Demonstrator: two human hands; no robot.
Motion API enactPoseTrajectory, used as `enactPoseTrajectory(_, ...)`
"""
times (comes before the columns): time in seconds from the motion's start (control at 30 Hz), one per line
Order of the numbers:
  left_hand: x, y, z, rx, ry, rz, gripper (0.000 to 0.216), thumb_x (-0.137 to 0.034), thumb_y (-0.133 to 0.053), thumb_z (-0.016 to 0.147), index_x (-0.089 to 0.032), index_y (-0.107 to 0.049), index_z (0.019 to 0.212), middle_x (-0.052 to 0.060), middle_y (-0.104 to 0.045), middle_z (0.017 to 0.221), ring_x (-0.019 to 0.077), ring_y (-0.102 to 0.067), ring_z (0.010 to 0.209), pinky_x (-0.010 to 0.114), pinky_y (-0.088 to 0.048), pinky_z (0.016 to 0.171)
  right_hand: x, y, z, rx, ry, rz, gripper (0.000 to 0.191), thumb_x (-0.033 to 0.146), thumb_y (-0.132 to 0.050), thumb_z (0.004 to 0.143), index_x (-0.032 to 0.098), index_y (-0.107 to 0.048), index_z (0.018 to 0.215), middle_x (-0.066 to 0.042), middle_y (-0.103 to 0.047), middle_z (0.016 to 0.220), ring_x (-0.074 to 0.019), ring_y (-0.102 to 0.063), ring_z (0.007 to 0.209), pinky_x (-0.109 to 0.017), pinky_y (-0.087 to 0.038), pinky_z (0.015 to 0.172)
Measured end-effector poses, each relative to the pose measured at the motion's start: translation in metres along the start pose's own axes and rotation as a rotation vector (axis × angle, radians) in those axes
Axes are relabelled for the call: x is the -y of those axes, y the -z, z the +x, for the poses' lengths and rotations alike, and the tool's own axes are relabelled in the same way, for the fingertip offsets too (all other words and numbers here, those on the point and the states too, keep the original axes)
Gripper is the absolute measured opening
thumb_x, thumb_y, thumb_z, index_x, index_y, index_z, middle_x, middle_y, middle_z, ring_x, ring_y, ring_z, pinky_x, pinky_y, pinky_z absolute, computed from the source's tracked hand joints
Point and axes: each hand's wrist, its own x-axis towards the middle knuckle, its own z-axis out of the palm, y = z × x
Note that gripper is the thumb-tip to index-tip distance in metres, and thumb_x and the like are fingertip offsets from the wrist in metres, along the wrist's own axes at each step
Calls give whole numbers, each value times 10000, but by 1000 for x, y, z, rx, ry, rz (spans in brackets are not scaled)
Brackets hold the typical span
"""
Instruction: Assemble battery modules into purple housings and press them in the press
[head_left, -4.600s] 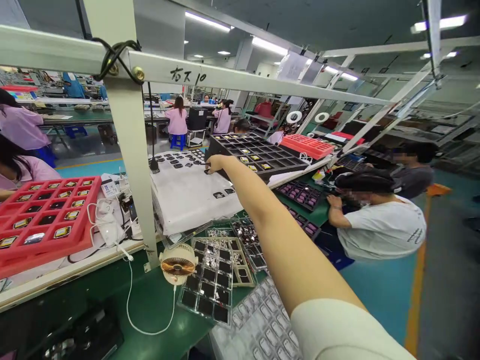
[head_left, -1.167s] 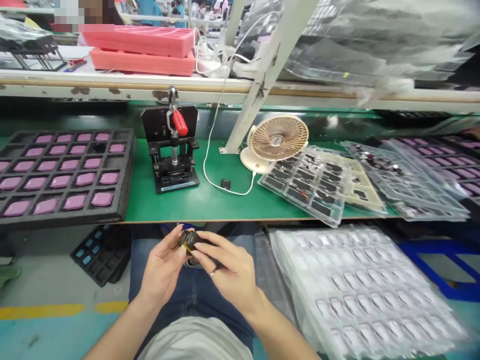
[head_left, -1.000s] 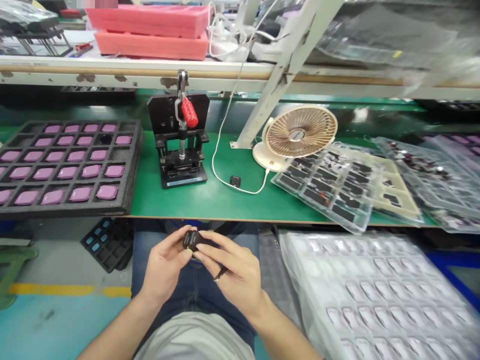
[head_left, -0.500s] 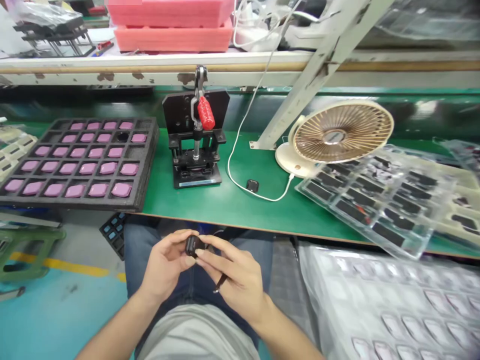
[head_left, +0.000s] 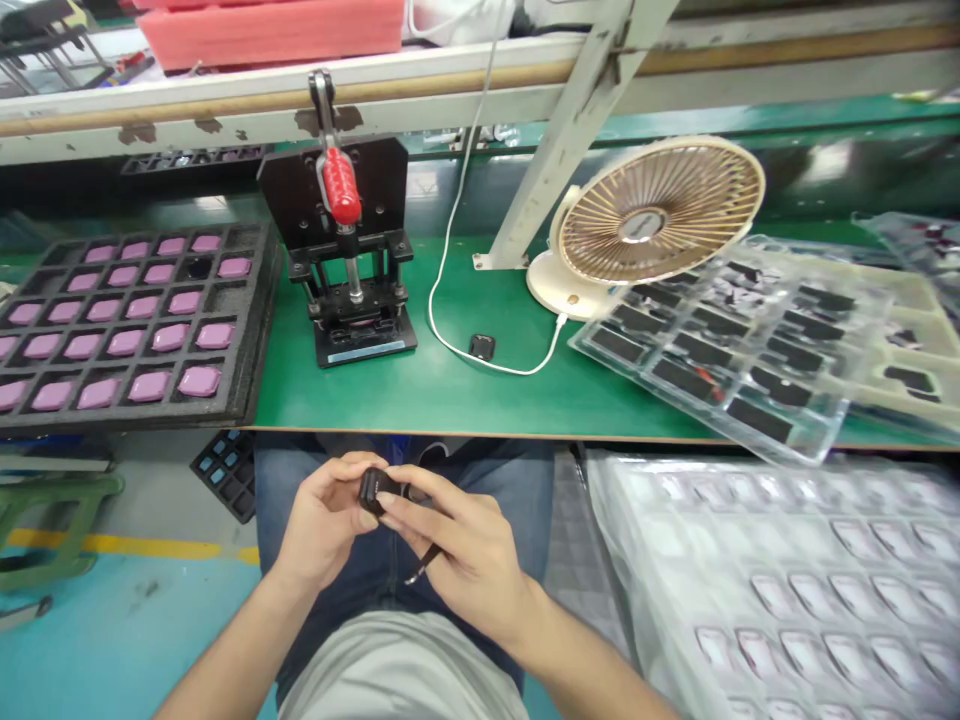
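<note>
Over my lap, in front of the bench edge, both hands hold a small black watch-like case (head_left: 373, 487). My left hand (head_left: 319, 525) pinches it from the left between thumb and fingers. From the other side, my right hand (head_left: 469, 540) closes on it with thumb and fingertips. A thin dark tool (head_left: 422, 565), perhaps tweezers, sticks out below the right fingers, its other end hidden by the hand. On the bench ahead stands a black toggle-clamp press (head_left: 352, 270) with a red handle (head_left: 341, 187). Right of it lies a small black square part (head_left: 482, 347).
At left, a dark foam tray (head_left: 255, 350) holds several purple pieces. A fan (head_left: 660, 215) with a white cable (head_left: 442, 260) stands right of the press. Clear plastic trays (head_left: 720, 350) overhang the bench edge; bagged trays (head_left: 675, 580) lie below. A metal post (head_left: 559, 135) rises behind.
My view has tilted and shifted, so the bench things sit farther left and mostly higher. Both hands still grip the black case, which appears turned slightly.
</note>
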Motion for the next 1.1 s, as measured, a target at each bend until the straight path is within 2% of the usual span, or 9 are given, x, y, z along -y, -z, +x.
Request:
enactPoseTrajectory(0.13, 4, -4, 1, -16, 68, -38, 411, -243, -1062, 618, -287, -856, 971, 63, -808, 1115, 216, -785, 1031, 298, -627, 894, 2, 6, 2, 14, -77, -30, 244, 198, -740, 1026, 286, -795, 1247, -48, -788, 1302, -109, -804, 860, -199, -597, 685)
enactPoseTrajectory(0.27, 7, -3, 2, -8, 53, -46, 415, -227, -1059, 623, -296, -855, 977, 49, -809, 1120, 196, -777, 1041, 274, -620, 903, 2, 9, 5, 64, -64, -98, 256, 209, -685, 1059, 295, -779, 1281, -55, -780, 1318, -82, -771, 762, -202, -570, 625)
enactPoseTrajectory(0.5, 9, 5, 1, -26, 4, -10, 419, -207, -1056, 625, -306, -852, 977, 42, -806, 1162, 197, -766, 1090, 301, -628, 942, -10, -2, -5, 116, 78, -208, 419, 111, -623, 1016, 241, -673, 1411, -124, -711, 1440, -146, -799, 953, -240, -592, 659)
enactPoseTrajectory(0.6, 9, 4, -5, -26, -2, 19, 383, -243, -1022, 700, -313, -848, 1033, 71, -786, 1266, 241, -740, 1197, 359, -619, 1000, -17, -11, -12, 65, 88, -178, 442, 75, -599, 1020, 249, -655, 1423, -128, -703, 1450, -149, -800, 1011, -240, -629, 732)
enactPoseTrajectory(0.7, 10, 1, -13, -84, -22, 101, 376, -322, -972, 786, -292, -834, 1134, 103, -770, 1307, 263, -727, 1226, 353, -606, 1017, -20, -19, -13, -19, 57, -126, 378, 142, -678, 1036, 270, -655, 1391, -110, -736, 1375, -167, -793, 1079, -256, -658, 836)
enactPoseTrajectory(0.8, 11, -2, -17, -174, -18, 178, 304, -338, -920, 853, -260, -837, 1135, 88, -818, 1114, 217, -781, 1014, 303, -623, 923, -17, -22, -11, -58, -65, -121, 323, 296, -778, 1002, 237, -663, 1298, -109, -753, 1201, -200, -779, 1065, -275, -654, 819)
enactPoseTrajectory(0.93, 10, -3, -15, -171, -57, 118, 219, -343, -939, 826, -248, -860, 1006, 75, -831, 953, 207, -791, 882, 305, -634, 841, -10, -16, -6, 70, -180, -160, 247, 426, -712, 1021, 207, -666, 1125, -71, -707, 1008, -170, -723, 839, -258, -550, 655)
enactPoseTrajectory(1.03, 10, -2, -12, -183, -51, 58, 229, -340, -978, 771, -254, -866, 951, 65, -831, 918, 192, -785, 857, 292, -629, 823, -8, -9, -3, 208, -113, -201, 222, 406, -585, 1086, 202, -670, 1078, -35, -691, 909, -143, -669, 735, -267, -428, 586)
enactPoseTrajectory(1.1, 12, -2, -10, -178, -30, 31, 232, -338, -989, 755, -257, -868, 935, 64, -832, 914, 188, -782, 856, 287, -626, 821, -8, -8, -2, 248, -44, -220, 229, 357, -525, 1108, 195, -664, 1026, -15, -666, 830, -130, -613, 659, -289, -362, 561)
